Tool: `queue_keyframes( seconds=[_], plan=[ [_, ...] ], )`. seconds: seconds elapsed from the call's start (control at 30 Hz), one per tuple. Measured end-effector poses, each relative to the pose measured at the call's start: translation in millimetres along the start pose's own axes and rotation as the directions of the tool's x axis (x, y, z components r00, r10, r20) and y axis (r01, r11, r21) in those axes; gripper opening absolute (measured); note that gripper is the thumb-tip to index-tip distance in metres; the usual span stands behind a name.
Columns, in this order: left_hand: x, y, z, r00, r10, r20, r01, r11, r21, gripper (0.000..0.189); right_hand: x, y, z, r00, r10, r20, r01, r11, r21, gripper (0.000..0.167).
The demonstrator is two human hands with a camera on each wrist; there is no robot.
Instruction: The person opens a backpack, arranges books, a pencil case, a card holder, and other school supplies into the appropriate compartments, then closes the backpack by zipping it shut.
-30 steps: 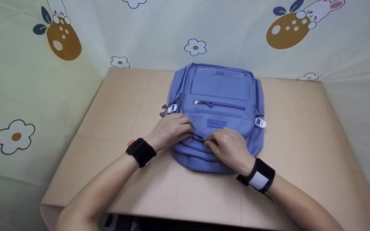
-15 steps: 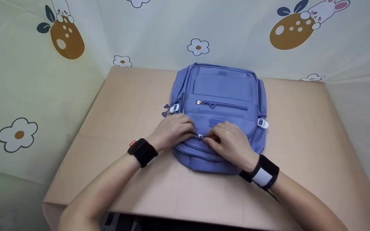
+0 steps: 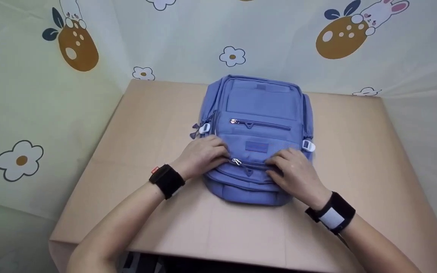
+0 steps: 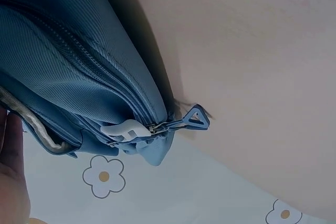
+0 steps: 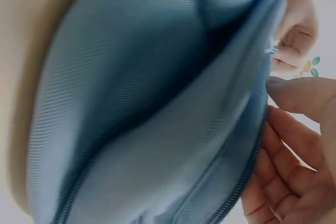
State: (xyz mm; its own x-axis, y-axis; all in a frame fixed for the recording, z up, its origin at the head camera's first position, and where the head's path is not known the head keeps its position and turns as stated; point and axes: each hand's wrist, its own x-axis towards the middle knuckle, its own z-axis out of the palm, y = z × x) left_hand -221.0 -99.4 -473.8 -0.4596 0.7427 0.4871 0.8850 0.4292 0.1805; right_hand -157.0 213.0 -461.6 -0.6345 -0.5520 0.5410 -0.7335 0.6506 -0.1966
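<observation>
A blue backpack lies front side up on the table. My left hand pinches its fabric at the left end of the lower front zipper. Close beside those fingers sits the silvery zipper slider, and its triangular pull tab hangs loose. My right hand is at the right part of that zipper, thumb and fingers apart. In the right wrist view, the right fingertips are at the pocket edge and do not pinch it. A toothed zipper edge of a gaping pocket shows there.
The backpack rests on a tan-covered table. White strap buckles sit on both its sides. A side zipper's triangular pull sticks out beyond the bag. A printed curtain stands behind and at both sides.
My right hand has let go of the zipper pull and moved right along the pocket. The slider has shifted slightly left, to the left hand, which stays in place.
</observation>
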Motion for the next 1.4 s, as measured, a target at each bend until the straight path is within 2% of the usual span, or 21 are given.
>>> queue_keyframes(
  seconds=[0.2,0.37,0.47,0.63,0.77,0.87,0.97,1.17,1.27,1.4],
  plan=[
    [-0.2,3.9,0.5,1.0,0.015,-0.012,-0.014,0.999,0.033,0.01,-0.7,-1,8,1.0,0.004,-0.007,-0.005,0.998,-0.068,0.016],
    [4.9,13.8,1.3,1.0,0.023,0.002,-0.023,0.994,0.106,0.024,-0.4,0,10,1.0,0.014,-0.024,-0.015,0.999,-0.05,0.015],
    [11.0,23.7,4.5,0.999,0.047,0.014,-0.048,0.988,0.145,0.027,-0.3,-1,10,0.999,0.032,-0.016,-0.032,0.999,-0.04,0.014],
    [18.9,35.4,13.3,0.993,0.111,-0.044,-0.1,0.975,0.201,0.013,-0.6,-1,11,0.999,0.048,-0.015,-0.048,0.998,-0.028,0.015],
    [16.3,38.0,13.4,0.987,0.116,-0.112,-0.091,0.975,0.203,0.005,-0.7,-2,13,0.999,0.042,-0.02,-0.043,0.999,-0.024,0.016],
    [10.3,38.5,10.9,0.984,0.083,-0.158,-0.056,0.985,0.164,0.009,-0.3,-2,12,0.999,0.038,-0.021,-0.039,0.999,-0.023,0.016],
    [3.9,38.7,7.9,0.983,0.022,-0.181,-0.003,0.995,0.104,0.014,0.4,-2,11,0.999,0.042,-0.02,-0.043,0.999,-0.02,0.015],
    [-7.2,34.6,0.2,0.981,-0.106,-0.163,0.101,0.994,-0.04,0.011,0.7,-2,9,0.999,0.046,-0.018,-0.046,0.999,-0.015,0.014],
    [-13.1,26.0,-6.3,0.966,-0.187,-0.18,0.177,0.982,-0.072,0.012,0.1,-1,8,0.999,0.036,-0.035,-0.036,0.999,-0.024,0.016],
    [-17.8,14.6,-12.5,0.94,-0.281,-0.191,0.276,0.96,-0.053,0.011,0.2,-2,8,0.998,0.027,-0.052,-0.029,0.999,-0.032,0.018]
  ],
)
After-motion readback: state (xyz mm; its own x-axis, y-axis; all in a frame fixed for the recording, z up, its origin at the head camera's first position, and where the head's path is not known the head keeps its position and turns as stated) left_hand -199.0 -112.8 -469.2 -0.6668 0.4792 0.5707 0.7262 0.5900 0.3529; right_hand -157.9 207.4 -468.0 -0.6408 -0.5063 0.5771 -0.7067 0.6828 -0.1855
